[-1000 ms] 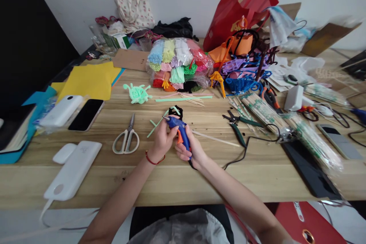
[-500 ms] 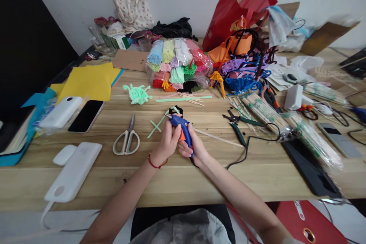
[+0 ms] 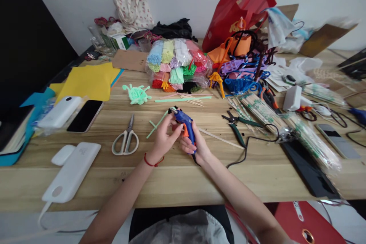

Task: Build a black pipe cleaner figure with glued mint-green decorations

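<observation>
My right hand (image 3: 196, 145) is wrapped round the handle of a blue glue gun (image 3: 185, 119) with an orange trigger (image 3: 185, 130). Its nozzle points up and to the left, over a small black piece that is mostly hidden. My left hand (image 3: 165, 134) is beside the gun, with curled fingers at a bent, crossed light-green pipe cleaner (image 3: 153, 130); the exact grip is partly hidden. The left thumb reaches toward the trigger. White-handled scissors (image 3: 126, 138) lie left of my hands. A fuzzy green pipe-cleaner bundle (image 3: 136, 94) sits farther back.
Green-handled pliers (image 3: 237, 134) and the gun's black cord (image 3: 246, 154) lie to the right. Bagged stick bundles (image 3: 311, 137) are farther right. Behind are packed pipe cleaners (image 3: 177, 63) and a red bag (image 3: 237, 11). Phone (image 3: 85, 116) and white power bank (image 3: 73, 171) lie left.
The glue gun has shifted slightly right and toward me. My left hand has loosened from the gun's body, its fingers moving up to the green pipe cleaner near the nozzle.
</observation>
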A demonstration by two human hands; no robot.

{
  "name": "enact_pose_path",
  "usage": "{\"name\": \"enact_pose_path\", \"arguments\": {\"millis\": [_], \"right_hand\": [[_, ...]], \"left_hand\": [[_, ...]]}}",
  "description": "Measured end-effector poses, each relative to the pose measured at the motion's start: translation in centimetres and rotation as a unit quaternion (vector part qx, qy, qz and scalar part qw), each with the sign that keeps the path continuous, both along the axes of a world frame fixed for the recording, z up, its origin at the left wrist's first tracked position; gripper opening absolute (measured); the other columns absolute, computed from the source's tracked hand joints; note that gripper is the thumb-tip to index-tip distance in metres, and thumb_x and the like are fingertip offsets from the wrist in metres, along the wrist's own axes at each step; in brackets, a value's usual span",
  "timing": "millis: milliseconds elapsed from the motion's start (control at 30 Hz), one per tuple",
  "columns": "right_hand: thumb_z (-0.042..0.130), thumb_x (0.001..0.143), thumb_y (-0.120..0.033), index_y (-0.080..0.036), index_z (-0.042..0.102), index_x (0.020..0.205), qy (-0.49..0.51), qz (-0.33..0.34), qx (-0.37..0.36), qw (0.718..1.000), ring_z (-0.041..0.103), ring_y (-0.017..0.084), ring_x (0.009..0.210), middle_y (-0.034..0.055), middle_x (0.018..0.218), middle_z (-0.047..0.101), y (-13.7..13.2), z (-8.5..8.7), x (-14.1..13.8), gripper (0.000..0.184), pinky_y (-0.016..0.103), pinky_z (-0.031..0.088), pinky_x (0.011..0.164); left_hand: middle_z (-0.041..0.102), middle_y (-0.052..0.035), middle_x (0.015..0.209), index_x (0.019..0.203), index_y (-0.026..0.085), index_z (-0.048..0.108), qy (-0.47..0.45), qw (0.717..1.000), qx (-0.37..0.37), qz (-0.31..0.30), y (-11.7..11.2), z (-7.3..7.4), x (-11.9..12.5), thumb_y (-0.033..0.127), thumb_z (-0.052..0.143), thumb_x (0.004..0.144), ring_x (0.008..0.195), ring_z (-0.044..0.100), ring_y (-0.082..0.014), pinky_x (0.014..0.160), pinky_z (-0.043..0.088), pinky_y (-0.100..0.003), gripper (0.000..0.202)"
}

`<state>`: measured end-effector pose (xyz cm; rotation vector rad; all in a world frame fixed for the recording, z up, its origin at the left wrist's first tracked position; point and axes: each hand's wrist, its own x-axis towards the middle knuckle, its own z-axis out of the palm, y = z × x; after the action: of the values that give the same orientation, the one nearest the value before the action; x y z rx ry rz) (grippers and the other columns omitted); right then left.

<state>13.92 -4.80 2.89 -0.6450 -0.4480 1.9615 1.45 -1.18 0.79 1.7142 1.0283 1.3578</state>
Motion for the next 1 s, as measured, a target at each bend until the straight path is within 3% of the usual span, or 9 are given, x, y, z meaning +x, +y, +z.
{"name": "enact_pose_path", "arguments": {"millis": [167, 333, 533, 767, 900, 1000], "right_hand": [[0.049, 0.083, -0.065, -0.016, 0.057, 0.076, -0.086, -0.083, 0.036, 0.992, 0.029, 0.004, 0.025, -0.0071, 0.036, 0.047, -0.3, -0.2, -0.7, 0.050, 0.016, 0.028, 0.029], [0.051, 0.081, -0.065, -0.020, 0.049, 0.076, -0.145, -0.139, 0.072, 0.977, 0.038, 0.007, 0.027, -0.0064, 0.039, 0.053, -0.6, -0.6, -1.3, 0.045, 0.019, 0.037, 0.032], [0.050, 0.083, -0.063, -0.021, 0.050, 0.085, -0.166, -0.147, 0.098, 0.970, 0.044, 0.008, 0.029, -0.0063, 0.045, 0.057, -0.5, -1.2, -1.1, 0.042, 0.021, 0.040, 0.034], [0.048, 0.080, -0.068, -0.016, 0.057, 0.080, -0.136, -0.108, 0.068, 0.982, 0.034, 0.006, 0.026, -0.0059, 0.037, 0.050, -0.4, -0.3, -0.9, 0.053, 0.019, 0.031, 0.031], [0.048, 0.081, -0.068, -0.015, 0.058, 0.080, -0.101, -0.082, 0.035, 0.991, 0.029, 0.005, 0.025, -0.0063, 0.035, 0.048, -0.2, -0.3, -0.7, 0.054, 0.018, 0.027, 0.030], [0.046, 0.082, -0.069, -0.016, 0.057, 0.076, -0.069, -0.066, 0.018, 0.995, 0.027, 0.005, 0.025, -0.0074, 0.033, 0.043, -0.1, -0.3, -0.5, 0.054, 0.017, 0.025, 0.030]], "left_hand": [[0.061, -0.0004, 0.078, 0.092, 0.019, 0.058, -0.077, 0.995, -0.055, 0.009, 0.2, 0.8, 0.1, 0.038, 0.073, 0.073, 0.072, 0.061, -0.0135, 0.067, 0.050, -0.025, 0.030], [0.065, -0.0010, 0.078, 0.083, 0.018, 0.057, -0.171, 0.973, -0.157, -0.004, 0.4, 1.1, 0.6, 0.040, 0.078, 0.066, 0.073, 0.063, -0.0149, 0.069, 0.051, -0.027, 0.035], [0.064, 0.0015, 0.068, 0.074, 0.017, 0.058, -0.247, 0.939, -0.236, -0.042, 1.1, 0.6, 0.4, 0.036, 0.084, 0.055, 0.059, 0.058, -0.0110, 0.058, 0.047, -0.024, 0.037], [0.059, 0.0039, 0.057, 0.065, 0.016, 0.057, -0.228, 0.947, -0.228, -0.005, 0.9, 1.1, 0.5, 0.029, 0.081, 0.057, 0.051, 0.054, -0.0091, 0.054, 0.045, -0.023, 0.028], [0.061, 0.0031, 0.061, 0.066, 0.017, 0.058, -0.206, 0.960, -0.184, 0.046, 0.7, 1.2, 0.6, 0.029, 0.080, 0.059, 0.057, 0.059, -0.0102, 0.059, 0.049, -0.023, 0.026], [0.066, -0.0002, 0.071, 0.073, 0.017, 0.062, -0.173, 0.974, -0.140, 0.048, 0.6, 1.2, 0.6, 0.030, 0.076, 0.066, 0.067, 0.063, -0.0127, 0.067, 0.052, -0.026, 0.020]]}}
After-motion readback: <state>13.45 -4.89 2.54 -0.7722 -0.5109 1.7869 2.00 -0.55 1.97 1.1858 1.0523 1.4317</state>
